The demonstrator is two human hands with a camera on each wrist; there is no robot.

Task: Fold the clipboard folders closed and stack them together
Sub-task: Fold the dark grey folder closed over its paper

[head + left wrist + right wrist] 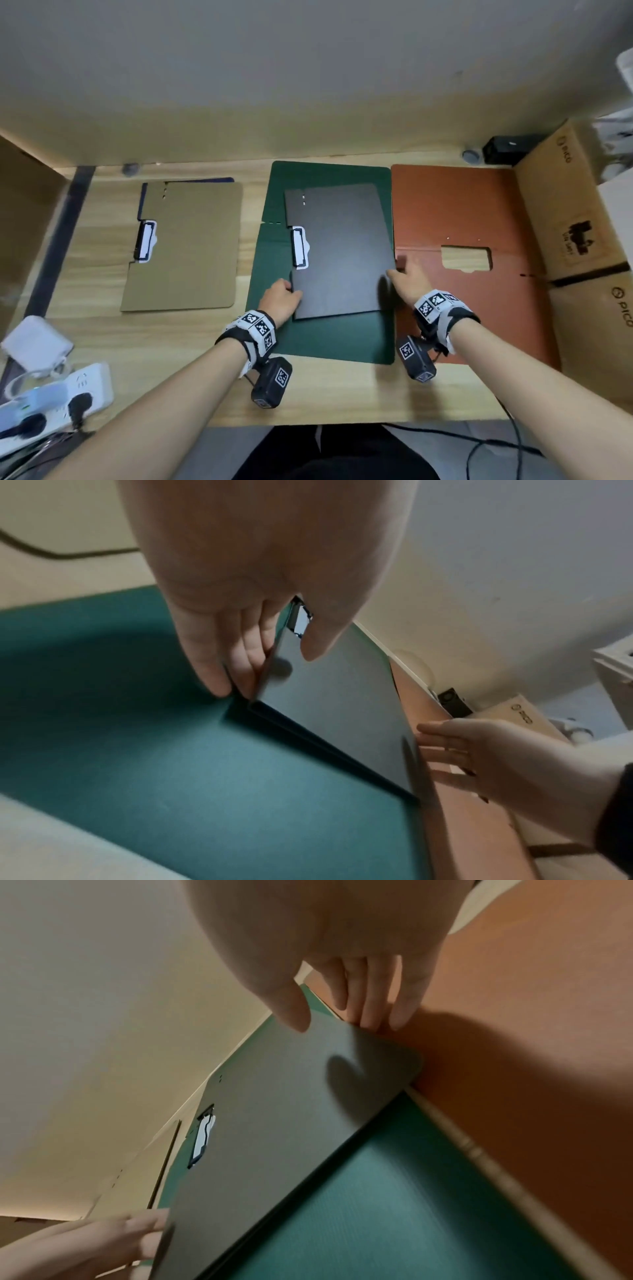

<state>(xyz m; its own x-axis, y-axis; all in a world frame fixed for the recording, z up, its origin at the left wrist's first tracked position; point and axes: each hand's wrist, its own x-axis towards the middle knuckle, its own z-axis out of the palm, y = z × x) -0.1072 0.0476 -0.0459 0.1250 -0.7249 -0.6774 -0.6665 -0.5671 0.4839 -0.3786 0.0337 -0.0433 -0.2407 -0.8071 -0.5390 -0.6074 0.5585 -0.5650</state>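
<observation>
Wooden desk (342,394): wrist views show fingers (219,674) apparently pinching black folder (342,253).

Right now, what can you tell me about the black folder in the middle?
The black folder is thin, matte and stiff-looking, folded closed, with rounded corners and a white-and-black clip in a notch on its left edge. It lies slightly skewed on the open green folder. The left hand and right hand pinch its near corners.

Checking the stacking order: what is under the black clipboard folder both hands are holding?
The open green folder lies under the black clipboard folder, showing on every side. Anything between them is covered.
</observation>
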